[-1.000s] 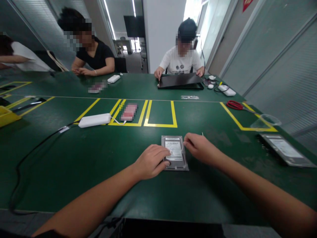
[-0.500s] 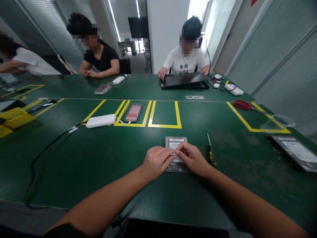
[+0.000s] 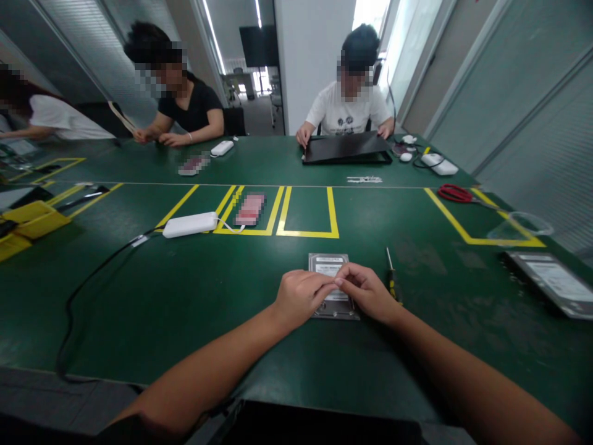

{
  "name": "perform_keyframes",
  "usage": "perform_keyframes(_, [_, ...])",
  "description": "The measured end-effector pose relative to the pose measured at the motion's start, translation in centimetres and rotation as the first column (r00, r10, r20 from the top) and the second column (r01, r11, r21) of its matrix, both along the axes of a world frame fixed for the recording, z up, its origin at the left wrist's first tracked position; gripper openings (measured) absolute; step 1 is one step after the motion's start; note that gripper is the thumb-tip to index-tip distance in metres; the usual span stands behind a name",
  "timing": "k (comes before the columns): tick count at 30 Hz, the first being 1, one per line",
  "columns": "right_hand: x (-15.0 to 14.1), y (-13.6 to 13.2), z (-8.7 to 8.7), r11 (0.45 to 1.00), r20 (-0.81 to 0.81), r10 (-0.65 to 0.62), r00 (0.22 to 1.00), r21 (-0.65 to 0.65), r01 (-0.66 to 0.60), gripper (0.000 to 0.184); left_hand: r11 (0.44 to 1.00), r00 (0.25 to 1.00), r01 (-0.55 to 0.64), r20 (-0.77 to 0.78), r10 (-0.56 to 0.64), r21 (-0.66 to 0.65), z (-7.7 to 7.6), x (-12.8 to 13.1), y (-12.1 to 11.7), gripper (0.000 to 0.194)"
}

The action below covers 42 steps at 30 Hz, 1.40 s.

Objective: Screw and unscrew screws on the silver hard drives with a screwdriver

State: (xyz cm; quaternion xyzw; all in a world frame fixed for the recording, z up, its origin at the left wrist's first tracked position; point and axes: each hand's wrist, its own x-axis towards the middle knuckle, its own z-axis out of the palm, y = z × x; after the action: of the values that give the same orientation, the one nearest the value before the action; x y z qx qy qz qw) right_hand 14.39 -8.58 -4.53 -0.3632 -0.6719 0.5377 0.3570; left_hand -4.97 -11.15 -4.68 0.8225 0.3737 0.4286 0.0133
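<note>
A silver hard drive (image 3: 345, 309) with a white label lies flat on the green table (image 3: 194, 290) in front of me. Over it, my left hand (image 3: 303, 296) and my right hand (image 3: 368, 292) meet at the fingertips. Both hands are closed in a pinch; whatever is between the fingers is too small or too hidden to make out. A screwdriver (image 3: 392, 279) with a black and yellow handle rests just right of my right hand.
At the right lies a larger hard drive (image 3: 553, 279), with a clear plastic cup (image 3: 521, 227) and red-handled scissors (image 3: 456, 193) behind it. A white power strip (image 3: 189, 225) with a black cable is at left, near yellow bins (image 3: 37, 219). Co-workers sit across; one holds a black panel (image 3: 347, 147).
Both my hands have shifted slightly right over the hard drive, fingertips still together. The left co-worker across the table has moved one hand outward.
</note>
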Motion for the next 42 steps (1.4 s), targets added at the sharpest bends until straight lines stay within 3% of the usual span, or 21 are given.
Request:
perform_keyframes(7, [0.4,0.1,-0.4,0.998,-0.034,-0.037,0.999,-0.044,0.035,0.031,0.999,0.996,0.045,-0.073,-0.044,0.016,-0.1,0.2,0.6,0.018])
perform_keyframes(13, [0.3,-0.4,-0.6,0.976,0.082,-0.063,0.995,0.212,0.044,0.023,0.998,0.996,0.044,-0.083,-0.041,0.039,-0.8,-0.6,0.7,0.014])
perform_keyframes(17, [0.2,-0.9,-0.7,0.902,0.127,-0.077,0.989,0.432,0.015,0.015,0.998,0.999,0.023,-0.032,-0.025,-0.051,-1.1,-1.1,0.8,0.013])
perform_keyframes(22, [0.3,-1.2,-0.8,0.721,0.224,-0.138,0.965,0.691,-0.057,0.013,0.974,0.998,-0.031,0.051,0.043,-0.224,-1.0,-1.5,1.4,0.012])
perform_keyframes(24, [0.5,-1.1,-0.9,0.684,0.246,-0.159,0.956,0.726,-0.073,0.013,0.961,0.993,-0.060,0.082,0.085,-0.269,-1.0,-1.5,1.8,0.011])
perform_keyframes(29, [0.7,-0.8,-1.3,0.672,0.293,-0.192,0.937,0.735,-0.092,0.014,0.937,0.980,-0.091,0.138,0.145,-0.337,-1.2,-1.5,2.9,0.011])
perform_keyframes(34, [0.6,-0.9,-1.2,0.719,0.316,-0.197,0.928,0.690,-0.083,0.015,0.917,0.968,-0.148,0.137,0.211,-0.371,-1.4,-1.6,3.8,0.012])
perform_keyframes(42, [0.6,-1.0,-1.4,0.737,0.320,-0.195,0.927,0.672,-0.077,0.017,0.876,0.958,-0.093,0.197,0.209,-0.474,-2.2,-1.8,4.2,0.010])
